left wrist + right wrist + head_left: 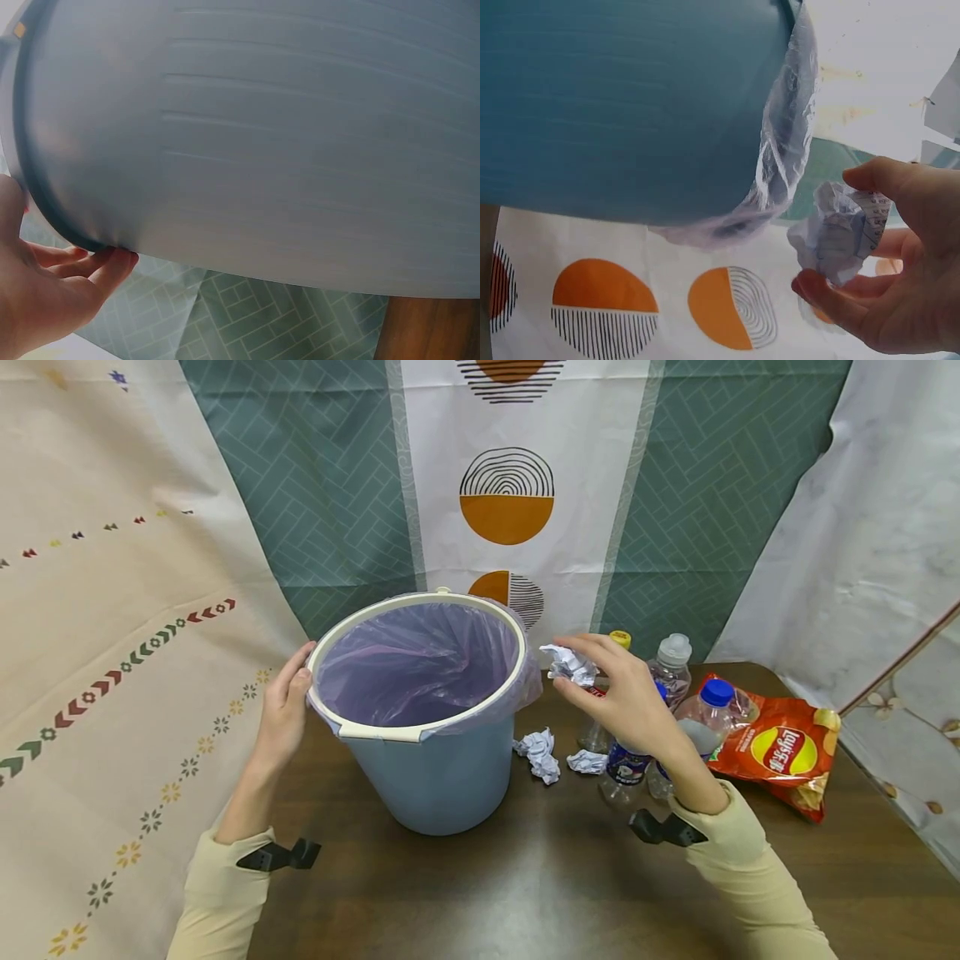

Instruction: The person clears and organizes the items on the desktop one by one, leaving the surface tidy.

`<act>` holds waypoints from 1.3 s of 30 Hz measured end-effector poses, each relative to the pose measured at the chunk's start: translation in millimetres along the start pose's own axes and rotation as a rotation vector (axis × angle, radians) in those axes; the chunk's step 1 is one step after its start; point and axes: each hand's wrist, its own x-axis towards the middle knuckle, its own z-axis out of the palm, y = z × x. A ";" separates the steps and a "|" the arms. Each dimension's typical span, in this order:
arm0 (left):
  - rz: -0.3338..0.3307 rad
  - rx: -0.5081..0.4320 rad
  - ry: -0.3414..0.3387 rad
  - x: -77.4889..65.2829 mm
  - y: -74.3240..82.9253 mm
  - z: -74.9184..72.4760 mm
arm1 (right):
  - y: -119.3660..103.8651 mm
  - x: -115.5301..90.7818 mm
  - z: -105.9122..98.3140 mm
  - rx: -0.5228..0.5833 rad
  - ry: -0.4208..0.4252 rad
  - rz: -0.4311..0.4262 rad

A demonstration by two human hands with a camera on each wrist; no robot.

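Observation:
A blue trash bin (450, 777) with a cream rim and a purple plastic liner (390, 668) stands upright on the table. My left hand (283, 710) grips the bin's left rim, thumb at the top edge and fingertips against the outer wall below it, as the left wrist view shows. In my right hand (626, 702) a crumpled paper ball (838, 234) is pinched between thumb and fingers, raised just right of the bin's rim. Two more crumpled papers, one larger (540, 755) and one smaller (587, 762), lie on the table beside the bin.
Several plastic bottles stand behind and below my right arm, one with a blue cap (717, 692) and one with a white cap (675, 649). A red chip bag (783, 747) lies to their right. Patterned curtains (345, 485) hang behind the brown table (480, 893).

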 end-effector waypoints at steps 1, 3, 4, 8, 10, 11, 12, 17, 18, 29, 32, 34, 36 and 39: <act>0.000 -0.001 -0.001 0.2 -0.2 0.0 | -1.2 0.9 0.8 0.003 0.008 -0.001; 0.001 -0.001 -0.003 0.3 -0.5 0.0 | -3.9 2.7 2.8 0.005 0.025 -0.004; 0.002 -0.002 -0.002 0.3 -0.5 0.1 | -5.1 3.4 3.7 0.007 0.033 -0.006; 0.002 -0.006 0.001 0.2 0.0 0.3 | -9.2 7.1 7.1 0.013 0.075 -0.019; 0.001 -0.016 0.000 0.1 0.3 0.5 | -10.9 9.7 8.0 0.023 0.095 -0.024; -0.002 -0.018 0.000 0.1 0.5 0.5 | -11.7 11.3 8.4 0.027 0.103 -0.027; -0.004 -0.020 0.000 0.1 0.7 0.5 | -12.5 12.9 8.7 0.031 0.108 -0.029; -0.014 -0.025 0.005 -0.3 1.7 0.8 | -14.8 19.2 12.8 0.059 0.115 -0.042; -0.014 -0.026 0.005 -0.4 1.6 0.8 | -15.0 20.0 14.0 0.065 0.114 -0.041; -0.038 -0.022 0.011 -2.2 1.7 0.5 | -27.7 28.3 23.9 0.138 0.085 -0.049; -0.037 -0.026 0.006 -1.9 1.5 0.8 | -31.4 29.8 26.9 0.161 0.073 -0.041; -0.034 -0.034 0.004 -1.8 1.6 1.0 | -33.3 31.0 28.7 0.167 0.063 -0.036; -0.030 -0.031 0.003 -1.8 1.7 1.0 | -34.5 32.5 30.4 0.173 0.058 -0.032; -0.027 -0.030 0.001 -1.8 1.4 0.5 | -36.3 35.1 32.8 0.180 0.054 -0.032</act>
